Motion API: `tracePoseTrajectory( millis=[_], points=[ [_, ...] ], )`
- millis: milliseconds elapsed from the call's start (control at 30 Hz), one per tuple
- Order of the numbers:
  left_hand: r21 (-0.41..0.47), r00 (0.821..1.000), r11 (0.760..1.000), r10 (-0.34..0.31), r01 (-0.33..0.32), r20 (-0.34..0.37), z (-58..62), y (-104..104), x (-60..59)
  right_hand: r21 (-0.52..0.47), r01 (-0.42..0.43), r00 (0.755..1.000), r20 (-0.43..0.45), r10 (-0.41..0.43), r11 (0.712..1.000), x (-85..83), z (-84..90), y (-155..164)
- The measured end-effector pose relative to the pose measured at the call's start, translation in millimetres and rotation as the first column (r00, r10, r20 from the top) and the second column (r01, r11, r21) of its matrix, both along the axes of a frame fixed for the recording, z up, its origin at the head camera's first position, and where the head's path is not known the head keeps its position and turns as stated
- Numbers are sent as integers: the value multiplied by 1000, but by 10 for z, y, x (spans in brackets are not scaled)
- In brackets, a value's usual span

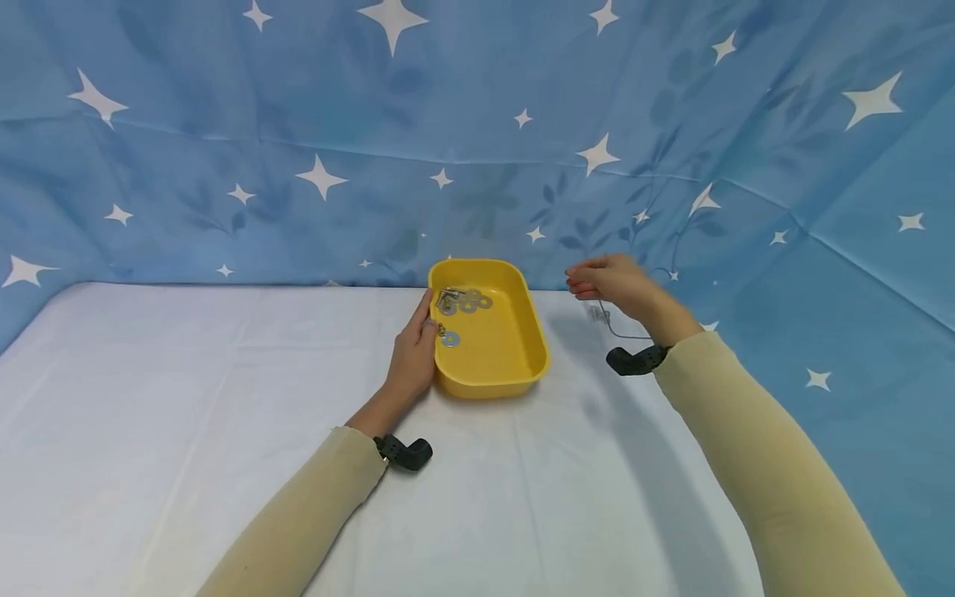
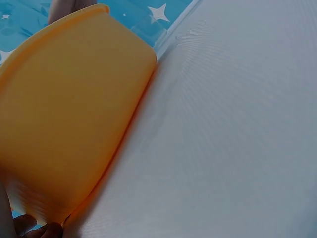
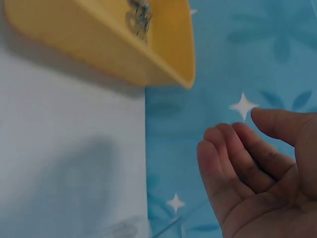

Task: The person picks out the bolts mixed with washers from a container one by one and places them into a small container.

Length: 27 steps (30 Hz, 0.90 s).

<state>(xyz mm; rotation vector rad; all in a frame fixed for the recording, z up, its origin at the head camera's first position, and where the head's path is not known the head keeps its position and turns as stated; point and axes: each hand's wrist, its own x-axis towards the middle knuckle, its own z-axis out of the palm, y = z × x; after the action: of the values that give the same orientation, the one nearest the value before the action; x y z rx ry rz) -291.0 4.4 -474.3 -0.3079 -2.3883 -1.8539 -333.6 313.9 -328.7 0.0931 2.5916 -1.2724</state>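
Observation:
A yellow plastic tray sits on the white-covered table, its long side running away from me. Inside, toward its left wall, lie several flat metal washers, a few small screws or bolts and a bluish washer nearer the front. My left hand grips the tray's left side, thumb at the rim; in the left wrist view its fingertips show by the tray's lower edge. To the right of the tray my right hand is raised, fingers loosely bent, palm bare in the right wrist view.
Below the right hand, a small clear plastic item lies near the table's back edge, with a thin grey cord beside it. A blue curtain with white stars hangs behind the table and along the right.

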Motion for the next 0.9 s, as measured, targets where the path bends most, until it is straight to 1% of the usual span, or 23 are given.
tracePoseTrajectory(
  millis=[67,200,400,467,633,733,900],
  points=[
    [0,1000,1000,4,-4,0,9,-7,3,-47,-23,1000,12,23,999,8,8,-93],
    [0,1000,1000,2,-2,-7,12,-8,-1,-124,-37,998,45,43,992,5,-23,-251],
    [-1,1000,1000,3,-3,-6,-9,0,0,-189,-97,990,80,114,977,46,-141,-486],
    [-2,1000,1000,1,-1,-5,-8,2,3,-220,-105,988,91,127,970,73,-185,-572],
    [1,1000,1000,-4,4,2,-1,-2,12,-277,-106,982,122,144,955,90,-344,-786],
    [1,1000,1000,-3,3,4,8,-5,14,-293,-93,982,132,136,952,79,-447,-905],
    [-7,1000,1000,6,-6,-3,21,2,16,-307,-74,984,132,119,949,90,-572,-1100]
  ],
)
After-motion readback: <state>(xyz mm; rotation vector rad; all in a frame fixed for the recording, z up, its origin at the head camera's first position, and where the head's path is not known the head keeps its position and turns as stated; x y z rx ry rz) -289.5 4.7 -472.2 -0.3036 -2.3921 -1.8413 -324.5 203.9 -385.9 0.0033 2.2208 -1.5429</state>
